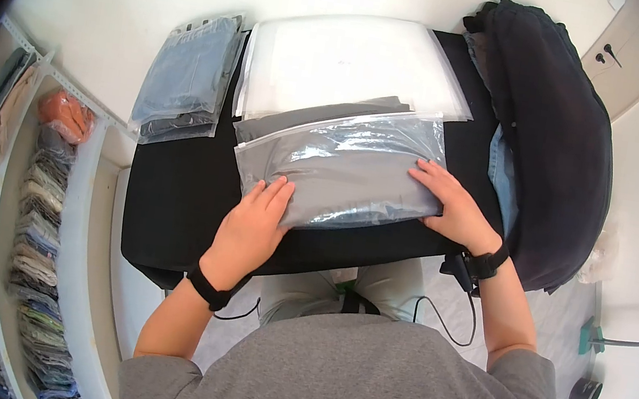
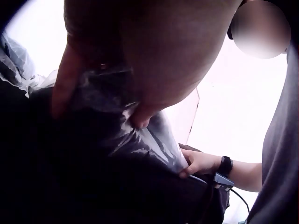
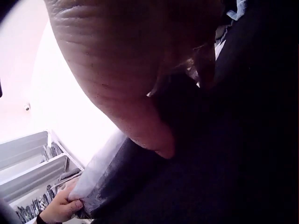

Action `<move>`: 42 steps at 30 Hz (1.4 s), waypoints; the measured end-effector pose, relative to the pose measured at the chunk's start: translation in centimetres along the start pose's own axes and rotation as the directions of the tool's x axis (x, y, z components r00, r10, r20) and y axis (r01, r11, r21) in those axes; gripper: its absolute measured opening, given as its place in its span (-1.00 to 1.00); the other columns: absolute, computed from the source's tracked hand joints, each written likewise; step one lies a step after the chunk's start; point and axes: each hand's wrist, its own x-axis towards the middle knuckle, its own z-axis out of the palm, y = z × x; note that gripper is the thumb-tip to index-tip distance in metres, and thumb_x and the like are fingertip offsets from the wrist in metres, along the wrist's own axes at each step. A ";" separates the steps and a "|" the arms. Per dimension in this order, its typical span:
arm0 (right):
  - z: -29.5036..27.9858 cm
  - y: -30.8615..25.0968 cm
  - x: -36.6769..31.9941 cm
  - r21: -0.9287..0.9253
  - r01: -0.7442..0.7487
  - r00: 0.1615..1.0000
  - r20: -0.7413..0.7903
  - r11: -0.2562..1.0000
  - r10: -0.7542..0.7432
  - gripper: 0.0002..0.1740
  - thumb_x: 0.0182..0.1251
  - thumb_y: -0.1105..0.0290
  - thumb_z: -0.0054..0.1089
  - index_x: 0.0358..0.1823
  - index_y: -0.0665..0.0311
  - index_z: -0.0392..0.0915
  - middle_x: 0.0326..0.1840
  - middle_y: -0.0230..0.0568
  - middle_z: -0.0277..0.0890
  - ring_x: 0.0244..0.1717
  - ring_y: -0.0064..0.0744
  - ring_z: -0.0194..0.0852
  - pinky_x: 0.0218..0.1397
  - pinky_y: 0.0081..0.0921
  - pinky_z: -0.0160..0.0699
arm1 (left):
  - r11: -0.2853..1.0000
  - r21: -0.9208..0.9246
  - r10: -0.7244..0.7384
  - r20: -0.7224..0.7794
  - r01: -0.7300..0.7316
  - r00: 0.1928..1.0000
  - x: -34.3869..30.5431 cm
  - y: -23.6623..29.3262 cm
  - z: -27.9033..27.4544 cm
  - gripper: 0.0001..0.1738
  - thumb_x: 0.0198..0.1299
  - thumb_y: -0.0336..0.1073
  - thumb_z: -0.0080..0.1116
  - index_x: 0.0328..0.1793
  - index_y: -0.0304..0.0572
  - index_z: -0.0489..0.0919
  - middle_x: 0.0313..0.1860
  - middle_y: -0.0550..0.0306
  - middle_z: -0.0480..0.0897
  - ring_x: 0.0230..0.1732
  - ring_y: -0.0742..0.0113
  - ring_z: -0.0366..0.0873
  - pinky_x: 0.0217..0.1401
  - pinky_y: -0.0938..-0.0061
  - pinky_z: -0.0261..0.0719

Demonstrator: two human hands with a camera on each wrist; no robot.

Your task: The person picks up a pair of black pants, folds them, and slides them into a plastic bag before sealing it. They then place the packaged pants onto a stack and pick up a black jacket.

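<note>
Bagged grey garment (image 1: 344,172) lay on the black table (image 1: 173,195), long axis 9-to-3, left hand (image 1: 250,230) pressing flat at 8 o'clock, right hand (image 1: 449,205) flat at 3, both hands equally near.

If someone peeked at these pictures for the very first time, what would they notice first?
Most likely the shiny clear bag with a folded grey garment inside, in the middle of the black table, with the left hand and right hand lying flat on its two ends. Next, the big heap of dark clothes at the table's far right corner.
</note>
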 end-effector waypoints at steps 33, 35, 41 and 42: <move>2.1 -1.4 1.2 0.751 -0.079 0.973 -0.086 0.656 0.216 -0.57 0.19 0.41 0.35 0.06 0.38 0.47 -0.09 -0.35 0.58 -0.06 -0.58 0.49 0.08 -0.56 0.45 | 0.344 -0.931 -0.417 -0.039 0.118 0.908 -0.9 -7.1 -2.5 -0.65 0.07 -0.52 0.30 0.02 -0.34 0.56 -0.13 0.22 0.68 -0.11 0.50 0.57 0.07 0.54 0.46; 2.4 -1.0 1.1 0.742 -0.088 0.963 -0.108 0.665 0.248 -0.60 0.18 0.43 0.35 0.03 0.39 0.49 -0.12 -0.34 0.60 -0.09 -0.58 0.51 0.06 -0.56 0.47 | 0.355 -0.931 -0.448 -0.086 0.089 0.890 -0.4 -6.7 -2.5 -0.64 0.08 -0.50 0.31 0.04 -0.34 0.55 -0.11 0.21 0.67 -0.10 0.49 0.56 0.07 0.54 0.46; -0.7 -3.6 1.0 0.841 -0.184 0.892 -0.075 0.509 0.445 -0.62 0.30 0.32 0.27 -0.01 0.47 0.49 -0.22 -0.27 0.59 -0.26 -0.62 0.51 -0.16 -0.62 0.52 | 0.332 -0.916 -0.514 0.026 0.227 0.857 1.4 -4.6 -5.1 -0.60 0.20 -0.17 0.29 -0.01 -0.35 0.54 -0.14 0.16 0.64 -0.13 0.51 0.54 -0.02 0.55 0.47; -0.2 -3.0 1.1 0.842 -0.200 0.888 -0.061 0.502 0.456 -0.62 0.30 0.32 0.27 -0.01 0.47 0.49 -0.22 -0.27 0.59 -0.26 -0.62 0.51 -0.16 -0.62 0.52 | 0.320 -0.916 -0.518 0.044 0.241 0.855 1.4 -5.2 -4.3 -0.60 0.20 -0.17 0.29 -0.01 -0.35 0.54 -0.14 0.16 0.64 -0.13 0.51 0.54 -0.02 0.55 0.47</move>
